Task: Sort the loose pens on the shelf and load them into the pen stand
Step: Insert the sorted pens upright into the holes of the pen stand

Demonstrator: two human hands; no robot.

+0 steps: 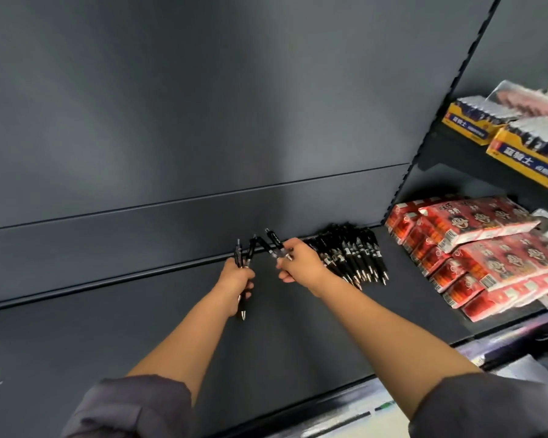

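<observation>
The left hand's (pixel 236 278) grip is clenched round a pen bundle (pixel 241 252), its fingers hiding the barrels' middles. The right hand's (pixel 298 263) grip pinches a slim black pen (pixel 274 241). Loose pens (pixel 351 251) lie heaped and blurred at the matte shelf's (pixel 140 343) back right corner.

A matte dark grey back panel (pixel 203 105) fills most of the view. It is crossed by a horizontal seam (pixel 203 197) and brightened by a soft patch of reflected light. A dark shelf (pixel 140 343) is set below it. The bay is bounded at the right by a slotted upright (pixel 437 121). Beyond it, red printed packets (pixel 487 248) are stacked low, and yellow battery boxes (pixel 525 153) are placed on an upper shelf (pixel 453 156).
</observation>
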